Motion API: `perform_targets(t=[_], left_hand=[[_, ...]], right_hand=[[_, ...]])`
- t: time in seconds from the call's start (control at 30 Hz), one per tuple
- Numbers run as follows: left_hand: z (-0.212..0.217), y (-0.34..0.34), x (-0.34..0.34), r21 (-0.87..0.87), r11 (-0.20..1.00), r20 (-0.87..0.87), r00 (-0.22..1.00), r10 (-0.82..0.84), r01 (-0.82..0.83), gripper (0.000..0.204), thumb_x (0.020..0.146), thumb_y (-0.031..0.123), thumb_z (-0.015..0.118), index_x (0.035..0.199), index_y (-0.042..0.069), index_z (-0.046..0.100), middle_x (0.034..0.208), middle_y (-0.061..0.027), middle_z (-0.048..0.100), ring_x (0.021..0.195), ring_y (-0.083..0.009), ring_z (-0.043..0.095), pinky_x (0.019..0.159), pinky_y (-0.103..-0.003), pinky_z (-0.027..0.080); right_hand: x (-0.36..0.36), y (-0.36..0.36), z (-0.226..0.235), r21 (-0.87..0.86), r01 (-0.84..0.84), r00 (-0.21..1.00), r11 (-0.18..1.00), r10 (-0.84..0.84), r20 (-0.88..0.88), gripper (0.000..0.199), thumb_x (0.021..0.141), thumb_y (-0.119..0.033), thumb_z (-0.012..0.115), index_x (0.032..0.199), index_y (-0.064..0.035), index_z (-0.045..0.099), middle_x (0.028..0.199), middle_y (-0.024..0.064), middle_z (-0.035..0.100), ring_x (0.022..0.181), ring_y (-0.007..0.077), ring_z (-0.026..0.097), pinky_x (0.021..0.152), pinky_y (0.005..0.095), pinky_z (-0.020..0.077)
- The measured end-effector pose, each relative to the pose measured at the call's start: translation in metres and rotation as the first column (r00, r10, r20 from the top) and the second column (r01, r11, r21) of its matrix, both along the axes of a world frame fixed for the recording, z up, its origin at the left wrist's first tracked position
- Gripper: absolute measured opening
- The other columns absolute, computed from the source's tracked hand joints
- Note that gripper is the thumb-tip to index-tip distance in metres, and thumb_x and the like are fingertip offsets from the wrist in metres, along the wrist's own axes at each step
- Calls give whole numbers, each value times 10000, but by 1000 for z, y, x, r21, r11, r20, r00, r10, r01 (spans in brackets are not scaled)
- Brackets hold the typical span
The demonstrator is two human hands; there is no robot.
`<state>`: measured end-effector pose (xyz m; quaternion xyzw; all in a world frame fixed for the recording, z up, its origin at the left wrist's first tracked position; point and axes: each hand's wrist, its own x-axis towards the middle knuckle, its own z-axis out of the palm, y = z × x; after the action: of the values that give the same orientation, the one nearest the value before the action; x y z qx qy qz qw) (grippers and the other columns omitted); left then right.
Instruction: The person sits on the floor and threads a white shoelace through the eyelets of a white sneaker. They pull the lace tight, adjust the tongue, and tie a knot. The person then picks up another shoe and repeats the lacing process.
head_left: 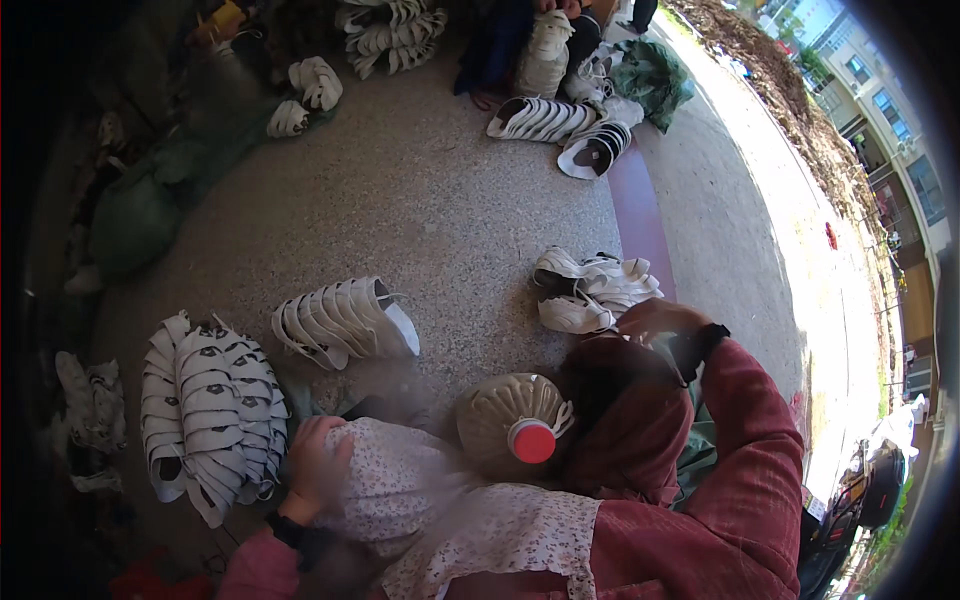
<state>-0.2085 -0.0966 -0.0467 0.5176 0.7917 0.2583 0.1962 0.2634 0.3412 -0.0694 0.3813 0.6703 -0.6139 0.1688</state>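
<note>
My right hand (662, 322) reaches beyond my right knee to a loose bunch of white shoe uppers (597, 285). Its fingers close on the near edge of one upper, partly hidden. On the apron (385, 480) over my left knee lies my left hand (316, 462), fingers loosely stretched and holding nothing. Beside it stands a thick bundle of nested white shoe uppers (213, 405) with dark marks. A shorter nested row of uppers (343, 322) lies ahead of that hand. Between my legs is a big clear plastic bottle (500, 410) with a red cap, a white lace next to it.
Across the speckled floor (440, 215), another person's hands (557, 8) hold a stack of uppers. More nested uppers (545, 120) and a green sack (650, 82) lie there. Another green sack (140, 215) lies at left. A purple strip (640, 210) edges the floor at right.
</note>
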Motion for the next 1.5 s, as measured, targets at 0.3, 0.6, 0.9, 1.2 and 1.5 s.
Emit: perform_targets(t=[0.3,0.6,0.9,1.2,1.5], left_hand=[[-12,-39,11,104,988,-137,983,124,-111,263,843,266,691,1003,59,677,1027,-163,691,978,-386,642,849,-449,507],[-38,-97,11,186,940,-115,944,309,-285,298,864,264,674,1072,51,691,1080,-171,695,1027,-365,640,895,-418,497],[-44,-111,36,237,910,-58,930,363,-340,402,926,219,607,1266,5,587,1252,-210,594,1227,-360,508,1060,-429,372],[-57,-104,28,334,905,-95,946,310,-263,296,945,59,551,1199,-78,614,1131,-166,661,1036,-270,639,921,-377,513],[-56,-95,27,179,920,-111,922,370,-348,377,976,177,535,1285,-35,578,1284,-170,595,1208,-291,545,1061,-383,406]], right_hand=[[56,-171,103,354,47,980,934,24,-195,626,823,-318,781,1375,-82,602,1396,133,581,1317,250,518,1122,381,378],[116,-261,46,413,540,795,734,-282,-537,877,836,-224,784,1561,-72,315,1597,146,315,1487,268,281,1199,384,257],[141,-345,8,-192,650,609,735,-655,-447,728,977,-302,652,1553,-15,312,1516,96,441,1409,188,393,1164,324,301],[157,-333,-29,-278,610,713,742,-667,-217,772,966,-507,622,1488,24,415,1409,104,521,1296,184,467,1072,290,370],[133,-191,-92,110,737,649,667,-651,-394,498,969,-357,645,1348,-43,566,1180,100,655,1070,210,638,883,329,513]])
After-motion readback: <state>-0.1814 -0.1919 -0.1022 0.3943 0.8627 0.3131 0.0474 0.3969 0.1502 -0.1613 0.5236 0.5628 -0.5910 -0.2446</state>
